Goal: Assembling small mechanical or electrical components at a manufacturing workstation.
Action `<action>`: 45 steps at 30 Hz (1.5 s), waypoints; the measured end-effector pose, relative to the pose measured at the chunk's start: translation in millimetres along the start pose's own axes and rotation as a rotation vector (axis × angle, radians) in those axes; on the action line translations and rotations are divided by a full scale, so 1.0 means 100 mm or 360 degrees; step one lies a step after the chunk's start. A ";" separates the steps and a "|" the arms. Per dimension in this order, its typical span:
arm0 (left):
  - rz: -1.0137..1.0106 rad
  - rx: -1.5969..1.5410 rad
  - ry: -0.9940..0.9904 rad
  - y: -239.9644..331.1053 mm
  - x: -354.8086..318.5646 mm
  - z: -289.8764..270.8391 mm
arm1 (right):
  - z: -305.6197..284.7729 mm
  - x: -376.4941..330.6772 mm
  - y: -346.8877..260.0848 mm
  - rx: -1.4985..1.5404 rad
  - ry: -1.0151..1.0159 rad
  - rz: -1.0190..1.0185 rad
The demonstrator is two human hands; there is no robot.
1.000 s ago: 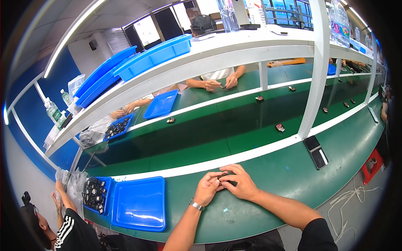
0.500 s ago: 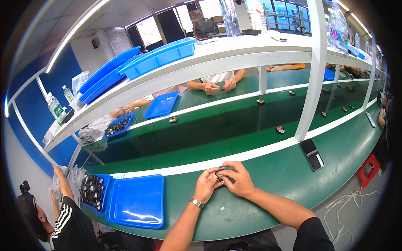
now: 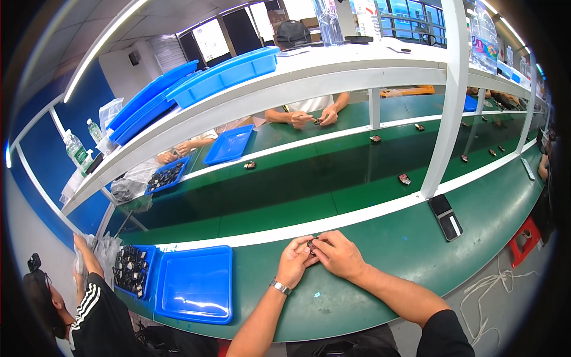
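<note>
Over the green work surface (image 3: pixel 380 279), both my hands come together around a small dark part (image 3: pixel 311 245), mostly covered by my fingers. My left hand (image 3: pixel 294 262), with a metal watch on the wrist, grips it from the left side. The fingers of my right hand (image 3: pixel 338 254) pinch at its right side. What exactly the part is cannot be made out. To the left of my hands lies a blue tray (image 3: pixel 193 285) with nothing in it. Beside that stands a blue tray full of small black parts (image 3: pixel 129 271).
A black phone-like device (image 3: pixel 445 218) lies to my right near a white post (image 3: pixel 447 107). Small dark parts (image 3: pixel 405 179) sit on the green belt beyond the white rail. Co-workers sit opposite and at far left (image 3: pixel 98 309). Blue trays (image 3: pixel 220 74) rest on the overhead shelf.
My fingers have shifted slightly around the small part, covering more of it. The parts on the belt have moved a little to the right.
</note>
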State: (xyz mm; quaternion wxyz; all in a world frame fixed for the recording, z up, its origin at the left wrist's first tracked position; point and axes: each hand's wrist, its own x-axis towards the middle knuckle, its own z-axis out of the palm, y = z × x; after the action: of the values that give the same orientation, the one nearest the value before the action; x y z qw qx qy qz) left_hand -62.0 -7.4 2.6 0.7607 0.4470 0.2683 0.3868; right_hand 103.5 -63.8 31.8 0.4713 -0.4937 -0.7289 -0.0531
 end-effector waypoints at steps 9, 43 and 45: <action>0.0009 -0.0012 0.0000 -0.01 0.00 0.00 | 0.02 -0.05 0.02 -0.0158 -0.0087 -0.0083; 0.0149 0.0373 0.0164 -0.03 -0.01 0.13 | 0.00 -0.03 0.06 0.0533 -0.0145 0.0330; 0.0138 0.0408 0.0192 -0.06 0.00 0.07 | 0.00 -0.01 0.00 0.0611 -0.0142 0.0413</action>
State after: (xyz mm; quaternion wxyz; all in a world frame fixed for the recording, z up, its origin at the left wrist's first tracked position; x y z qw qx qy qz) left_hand -54.7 -12.3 0.0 0.6624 0.5275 0.3411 0.4081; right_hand 103.2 -64.4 31.0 0.5267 -0.4864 -0.6763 0.1694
